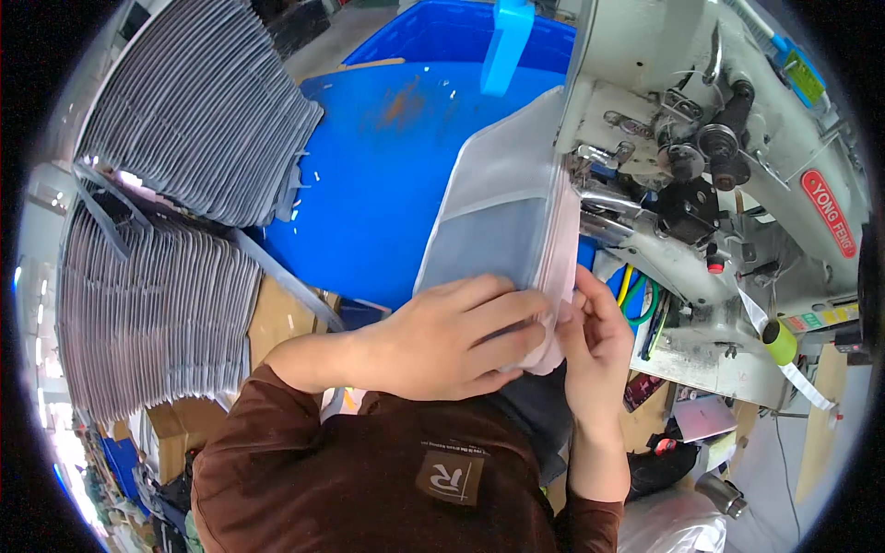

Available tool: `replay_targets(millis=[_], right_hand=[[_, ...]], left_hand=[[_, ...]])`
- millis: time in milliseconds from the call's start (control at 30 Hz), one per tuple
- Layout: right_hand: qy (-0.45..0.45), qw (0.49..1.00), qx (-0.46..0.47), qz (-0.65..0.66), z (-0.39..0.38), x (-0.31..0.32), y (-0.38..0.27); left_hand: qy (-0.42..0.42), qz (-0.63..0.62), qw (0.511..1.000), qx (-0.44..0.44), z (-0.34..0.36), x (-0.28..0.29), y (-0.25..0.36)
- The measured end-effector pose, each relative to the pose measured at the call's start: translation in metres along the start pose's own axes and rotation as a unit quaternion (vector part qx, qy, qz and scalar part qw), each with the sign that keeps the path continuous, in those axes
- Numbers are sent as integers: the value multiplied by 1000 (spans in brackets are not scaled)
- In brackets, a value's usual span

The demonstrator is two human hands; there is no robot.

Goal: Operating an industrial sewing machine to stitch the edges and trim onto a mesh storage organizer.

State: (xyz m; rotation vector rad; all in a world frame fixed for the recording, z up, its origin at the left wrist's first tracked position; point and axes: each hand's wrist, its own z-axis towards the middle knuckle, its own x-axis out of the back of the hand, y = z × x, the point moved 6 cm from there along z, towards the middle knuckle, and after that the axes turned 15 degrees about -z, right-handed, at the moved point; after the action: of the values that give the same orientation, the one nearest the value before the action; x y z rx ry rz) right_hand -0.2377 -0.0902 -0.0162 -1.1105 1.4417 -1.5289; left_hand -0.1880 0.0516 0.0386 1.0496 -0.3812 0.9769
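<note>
A flat layered fabric panel (493,230), grey mesh on top with pink cloth along its right side, lies beside the sewing machine (682,157). Its far right edge reaches in under the needle area, where the contact is hidden. My left hand (452,336) lies over the near end of the panel, fingers bent across it and gripping it. At the near right edge my right hand (599,346) pinches the pink layer between thumb and fingers. Both hands are close together, left of the machine's lower arm.
Two tall rows of stacked grey panels (194,111) stand at the left, with a grey strap (286,281) beside them. Behind the blue tabletop (369,184) is a blue bin (442,32). Green-handled scissors (636,300) and a pink notebook (705,419) lie at the right.
</note>
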Motion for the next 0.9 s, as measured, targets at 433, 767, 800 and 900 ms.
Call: replay_targets(millis=[433,767,800,900], right_hand=[[55,995,-4,80,-18,-11,6],[67,990,-17,123,23,-11,8],[73,989,-23,125,26,-11,9],[74,988,-21,136,39,-11,15]], left_hand=[[146,183,969,-83,-5,-22,11],[142,177,972,-57,18,-14,-20],[146,173,972,-62,20,-12,-24],[149,147,977,-47,28,-6,-36]])
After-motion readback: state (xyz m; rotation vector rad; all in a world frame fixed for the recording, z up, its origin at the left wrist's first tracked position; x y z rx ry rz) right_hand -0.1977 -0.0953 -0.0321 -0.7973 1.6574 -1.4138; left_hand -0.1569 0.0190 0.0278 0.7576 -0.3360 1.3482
